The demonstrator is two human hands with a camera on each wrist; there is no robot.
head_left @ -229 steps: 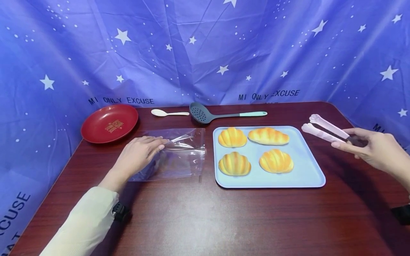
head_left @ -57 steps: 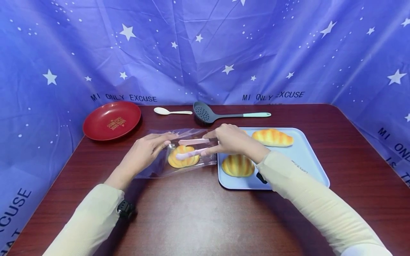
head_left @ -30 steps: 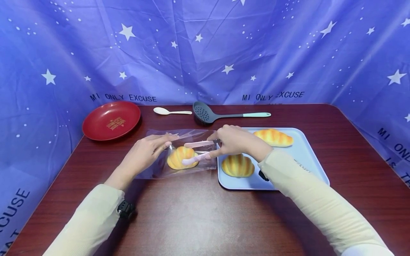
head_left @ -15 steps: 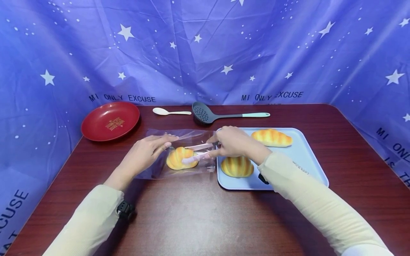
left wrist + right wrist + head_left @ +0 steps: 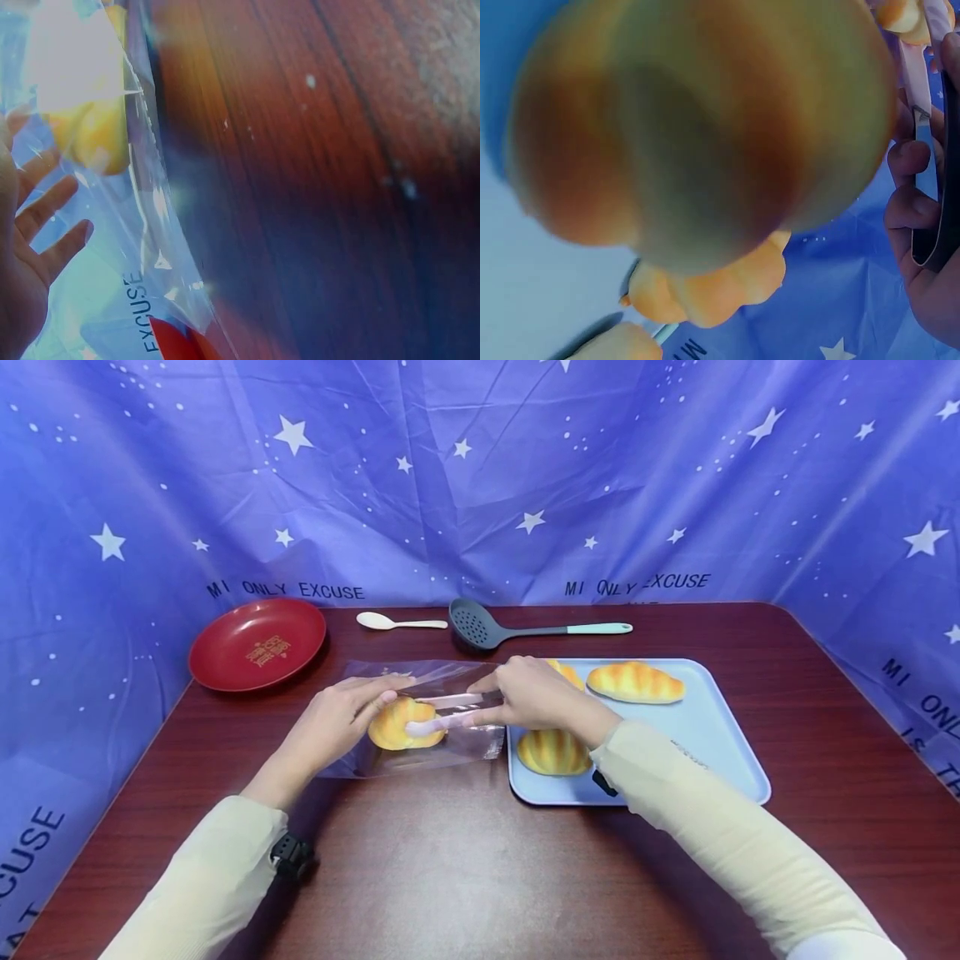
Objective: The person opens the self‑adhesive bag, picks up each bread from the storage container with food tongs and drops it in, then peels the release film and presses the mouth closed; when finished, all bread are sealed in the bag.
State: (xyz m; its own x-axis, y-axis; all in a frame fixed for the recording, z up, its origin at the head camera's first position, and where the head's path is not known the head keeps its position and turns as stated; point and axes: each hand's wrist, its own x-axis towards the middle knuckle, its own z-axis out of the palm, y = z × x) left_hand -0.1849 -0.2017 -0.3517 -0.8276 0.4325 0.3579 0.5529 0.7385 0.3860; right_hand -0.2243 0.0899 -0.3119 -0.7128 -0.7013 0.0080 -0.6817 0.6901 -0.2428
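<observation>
On the wood-grained table [image 5: 420, 860], the left hand [image 5: 335, 722], fingers loosely spread, touches a crinkled clear plastic bag [image 5: 465, 752]. Inside lies a ridged golden bread roll [image 5: 390, 722], at the tips of smooth pink tongs [image 5: 435, 724]. The right hand [image 5: 528, 693] grips their black handle, fingers curled, above the rounded-corner pale-blue tray [image 5: 720, 735] bearing three more breads [image 5: 636, 682].

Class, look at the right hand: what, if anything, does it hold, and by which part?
The right hand holds the pink tongs by their dark handle.
</observation>
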